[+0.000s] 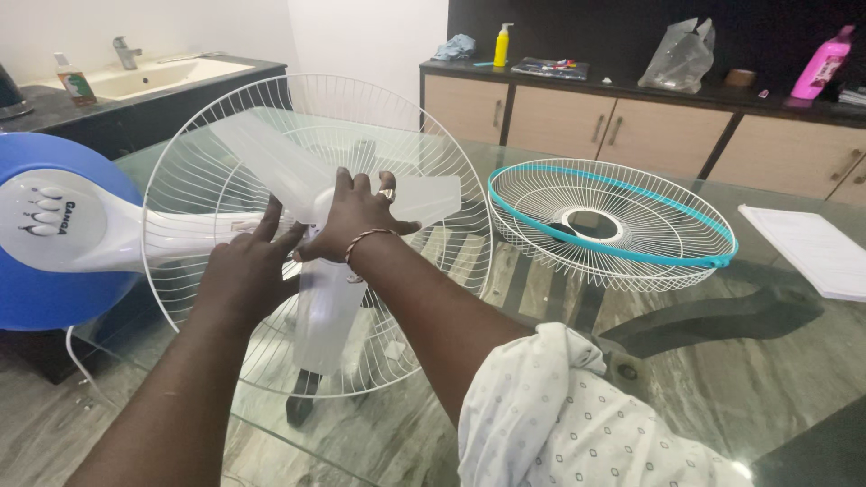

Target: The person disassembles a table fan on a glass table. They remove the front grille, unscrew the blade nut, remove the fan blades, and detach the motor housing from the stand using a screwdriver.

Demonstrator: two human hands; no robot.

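Translucent fan blade (361,194) inside white rear guard (207,135), both hands (356,216) gripping its hub.

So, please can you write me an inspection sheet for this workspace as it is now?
Surface: glass table, see-through, dark chair visible beneath.
Job's things: translucent fan blade sits inside the white rear guard; fan base, blue and white, lies at left.
Clutter: front guard with teal rim lying flat; white papers.
Grips: left hand and right hand both on the blade hub.
Cables: white cord below the base.
Surroundings: sink, cabinet with bottles and a bag.
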